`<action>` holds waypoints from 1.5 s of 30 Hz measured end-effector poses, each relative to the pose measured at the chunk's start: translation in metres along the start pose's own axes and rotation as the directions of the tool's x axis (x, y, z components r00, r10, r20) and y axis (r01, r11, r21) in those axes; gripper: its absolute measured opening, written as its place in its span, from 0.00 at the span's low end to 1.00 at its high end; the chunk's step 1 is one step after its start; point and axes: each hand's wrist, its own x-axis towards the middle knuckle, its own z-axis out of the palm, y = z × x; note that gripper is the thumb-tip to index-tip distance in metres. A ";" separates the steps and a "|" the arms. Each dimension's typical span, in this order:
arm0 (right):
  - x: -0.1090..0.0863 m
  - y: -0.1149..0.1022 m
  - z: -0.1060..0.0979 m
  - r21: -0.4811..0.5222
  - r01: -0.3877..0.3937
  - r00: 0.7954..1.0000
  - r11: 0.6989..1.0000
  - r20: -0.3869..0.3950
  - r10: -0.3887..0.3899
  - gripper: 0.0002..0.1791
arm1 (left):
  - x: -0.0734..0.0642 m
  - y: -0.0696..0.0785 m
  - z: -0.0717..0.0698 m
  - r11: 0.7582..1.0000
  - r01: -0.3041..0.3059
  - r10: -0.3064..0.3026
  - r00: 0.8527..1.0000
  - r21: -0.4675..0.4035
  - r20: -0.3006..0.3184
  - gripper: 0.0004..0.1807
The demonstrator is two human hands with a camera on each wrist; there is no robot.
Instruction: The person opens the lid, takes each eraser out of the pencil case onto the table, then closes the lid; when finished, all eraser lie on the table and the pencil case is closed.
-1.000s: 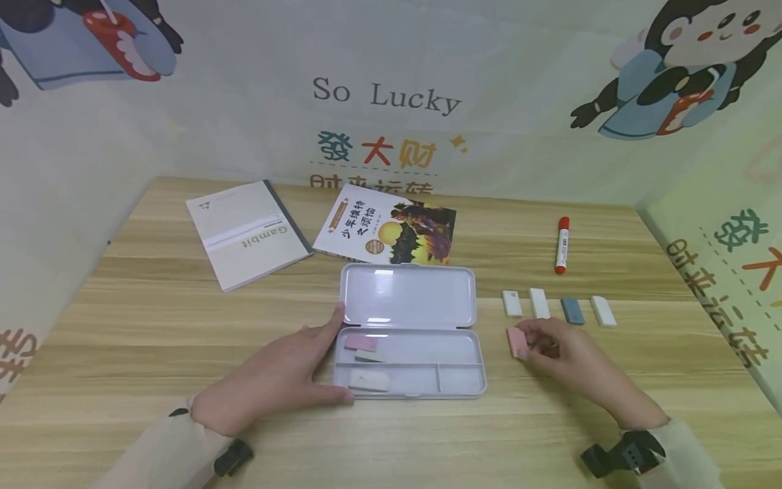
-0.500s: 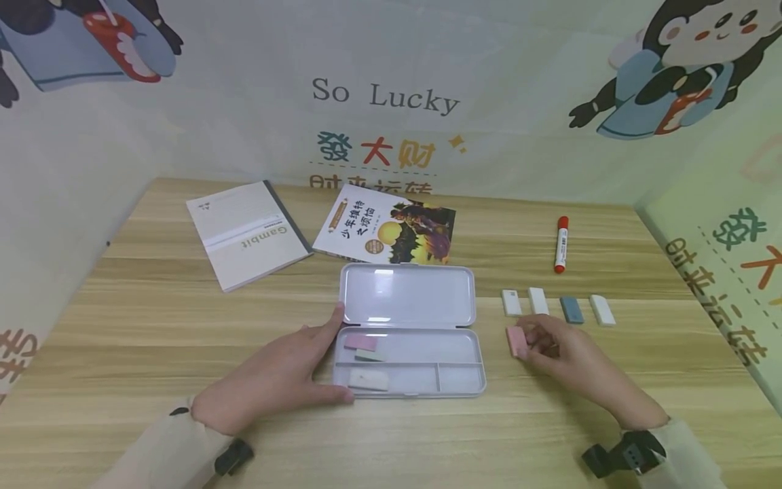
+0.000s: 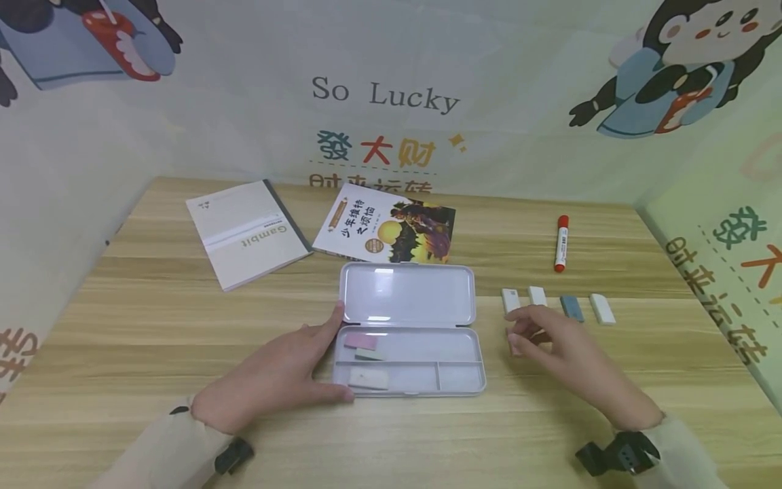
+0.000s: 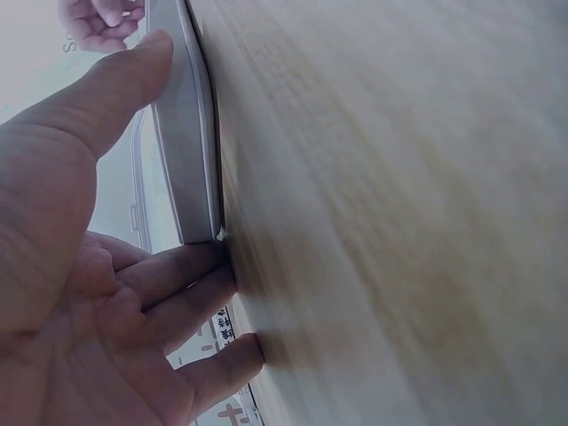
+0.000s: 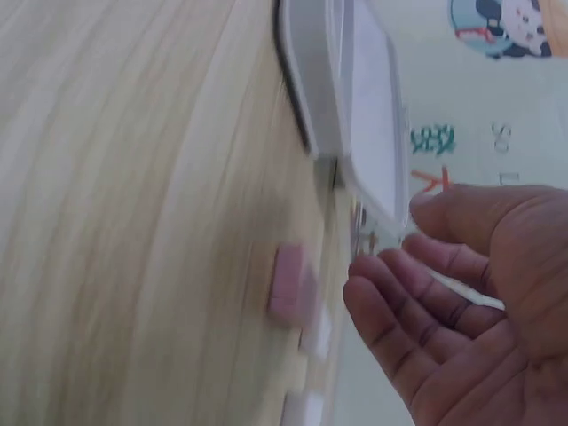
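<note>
The left hand (image 3: pixel 281 373) grips the left end of an open pencil case (image 3: pixel 461 390), thumb at the near corner and fingers along the side. Within the case lie a pink eraser (image 3: pixel 360 341), a thin greyish piece (image 3: pixel 370 355) and a white eraser (image 3: pixel 369 379). My right hand (image 3: pixel 552 346) hovers over another pink eraser (image 5: pixel 288 284), which lies on the table right of the case. Its fingers are loosely bent and hold nothing; the right wrist view shows them apart from that eraser. In the head view this hand mostly covers it.
Behind the right hand stand in a row two white erasers (image 3: pixel 510 300) (image 3: pixel 537 296), a blue-grey eraser (image 3: pixel 571 308) and another white eraser (image 3: pixel 602 309). Farther back lie a red-capped marker (image 3: pixel 561 244), a picture-covered book (image 3: pixel 385 224) and a notebook (image 3: pixel 247 234).
My right hand has let go of the pink eraser on the table and lifted slightly, shifting a little to the left over it. The left hand and the case have stayed put.
</note>
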 end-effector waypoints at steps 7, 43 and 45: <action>0.012 -0.024 0.013 0.118 0.087 0.989 0.989 0.109 -0.100 0.10 | -0.001 0.000 0.000 1.000 -0.005 0.005 1.000 0.006 -0.010 0.67; 0.049 -0.096 0.078 0.179 0.264 0.857 0.948 0.408 -0.316 0.14 | -0.001 0.002 0.000 1.000 -0.014 0.015 1.000 0.023 -0.023 0.69; 0.051 -0.097 0.080 0.191 0.275 0.857 0.942 0.396 -0.331 0.14 | -0.001 0.001 0.000 0.999 -0.019 0.020 0.999 0.027 -0.026 0.69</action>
